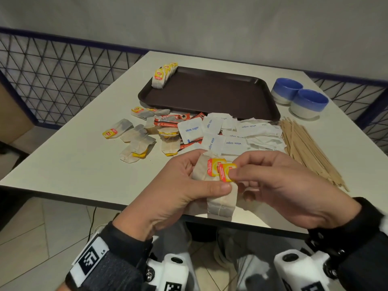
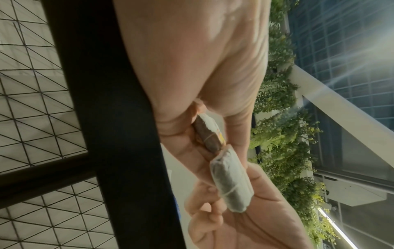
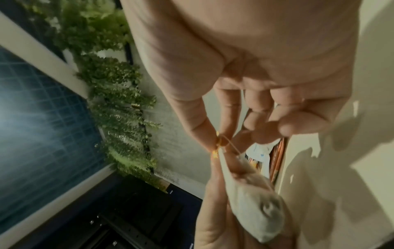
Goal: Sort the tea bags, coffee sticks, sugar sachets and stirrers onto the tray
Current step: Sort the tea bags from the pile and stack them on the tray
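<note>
Over the table's near edge my left hand (image 1: 189,185) grips two tea bags (image 1: 220,202) with yellow-red tags. My right hand (image 1: 262,181) pinches the front tag (image 1: 227,172) between thumb and forefinger. The left wrist view shows both tea bags (image 2: 230,178) held edge-on in my fingers. From the right wrist, a tea bag (image 3: 253,202) hangs below my pinching fingertips. A dark brown tray (image 1: 210,95) holds a row of tea bags (image 1: 164,75) in its far left corner. Loose tea bags (image 1: 136,141), red coffee sticks (image 1: 174,119), white sugar sachets (image 1: 231,133) and wooden stirrers (image 1: 308,148) lie on the table.
Two blue-and-white bowls (image 1: 300,97) stand right of the tray. The white table (image 1: 63,164) is bare at its near left. A wire-mesh fence (image 1: 52,76) runs behind the table, and tiled floor shows below the front edge.
</note>
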`<state>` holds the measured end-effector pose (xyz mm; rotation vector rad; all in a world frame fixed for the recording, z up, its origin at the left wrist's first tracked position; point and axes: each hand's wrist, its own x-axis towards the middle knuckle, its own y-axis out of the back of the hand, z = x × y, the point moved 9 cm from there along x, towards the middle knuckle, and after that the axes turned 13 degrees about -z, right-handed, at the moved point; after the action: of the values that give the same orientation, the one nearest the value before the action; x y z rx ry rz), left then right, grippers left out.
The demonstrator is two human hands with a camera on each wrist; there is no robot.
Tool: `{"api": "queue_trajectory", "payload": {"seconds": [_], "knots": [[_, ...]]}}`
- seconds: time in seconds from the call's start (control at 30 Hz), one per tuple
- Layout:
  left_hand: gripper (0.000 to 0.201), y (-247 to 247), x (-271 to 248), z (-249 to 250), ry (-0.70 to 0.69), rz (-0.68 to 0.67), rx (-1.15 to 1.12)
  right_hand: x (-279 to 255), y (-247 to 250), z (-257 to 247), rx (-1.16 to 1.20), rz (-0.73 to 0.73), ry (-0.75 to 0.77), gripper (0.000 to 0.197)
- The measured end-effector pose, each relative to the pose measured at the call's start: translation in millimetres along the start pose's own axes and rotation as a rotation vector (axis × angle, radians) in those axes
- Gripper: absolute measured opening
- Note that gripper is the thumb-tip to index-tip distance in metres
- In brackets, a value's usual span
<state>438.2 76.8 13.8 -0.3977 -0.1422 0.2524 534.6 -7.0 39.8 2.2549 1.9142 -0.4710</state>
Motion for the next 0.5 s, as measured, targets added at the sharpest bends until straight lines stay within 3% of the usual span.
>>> {"api": "queue_trajectory", "payload": {"seconds": [0.17, 0.5], "knots": [[0.042, -1.5, 0.4, 0.6, 0.008, -0.025, 0.037, -1.6, 1.3, -5.9, -0.088, -0.032, -0.01, 0.026], [0.038, 0.9, 0.5, -2.0, 0.034, -0.049, -0.067, -2.8, -4.3, -3.9, 0.003, -0.155, -0.046, 0.033]]}}
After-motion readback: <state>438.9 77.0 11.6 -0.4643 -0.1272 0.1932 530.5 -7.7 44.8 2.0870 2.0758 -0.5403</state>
